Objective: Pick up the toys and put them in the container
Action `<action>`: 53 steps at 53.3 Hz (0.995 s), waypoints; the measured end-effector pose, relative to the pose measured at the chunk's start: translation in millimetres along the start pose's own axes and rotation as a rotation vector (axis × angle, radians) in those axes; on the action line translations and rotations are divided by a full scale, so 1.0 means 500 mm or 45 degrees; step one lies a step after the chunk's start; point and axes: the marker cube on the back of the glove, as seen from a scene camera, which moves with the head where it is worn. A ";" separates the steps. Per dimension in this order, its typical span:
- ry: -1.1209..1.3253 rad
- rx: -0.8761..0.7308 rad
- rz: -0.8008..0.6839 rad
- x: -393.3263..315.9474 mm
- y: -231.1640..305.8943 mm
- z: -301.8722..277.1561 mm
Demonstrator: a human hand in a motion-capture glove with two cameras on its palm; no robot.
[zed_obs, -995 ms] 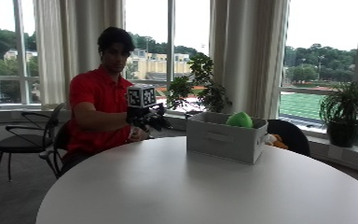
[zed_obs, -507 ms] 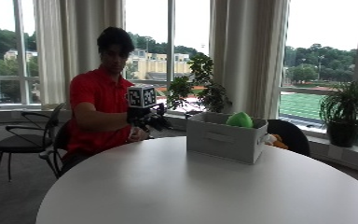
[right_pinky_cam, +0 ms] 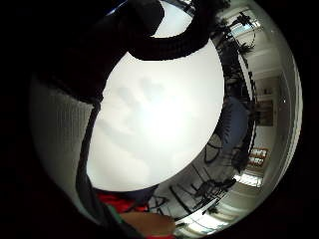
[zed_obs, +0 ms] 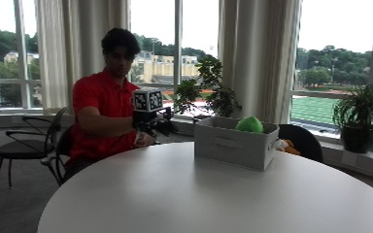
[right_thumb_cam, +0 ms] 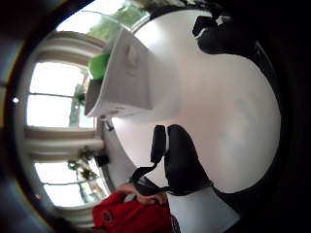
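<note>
With the gloved grip (zed_obs: 155,125) hovering relaxed and empty over the bench (zed_obs: 193,194), and the green toy (zed_obs: 249,124) already poking above the container (zed_obs: 235,144), a careless reach risks nudging the container off position

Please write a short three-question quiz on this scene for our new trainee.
1. True or false: the gloved right hand is inside the box.
2. What colour is the toy showing above the box's rim? A) red B) green C) blue
3. Fill in: the box stands on the round white ____.

Key: 1 false, the hand is held above the table edge, beside the box and apart from it. 2 B. 3 table.
</note>
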 end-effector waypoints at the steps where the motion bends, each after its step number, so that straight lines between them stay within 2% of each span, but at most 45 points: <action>1: 0.013 0.006 -0.010 0.005 -0.004 -0.001; 53: -0.003 0.030 -0.004 0.008 -0.011 -0.015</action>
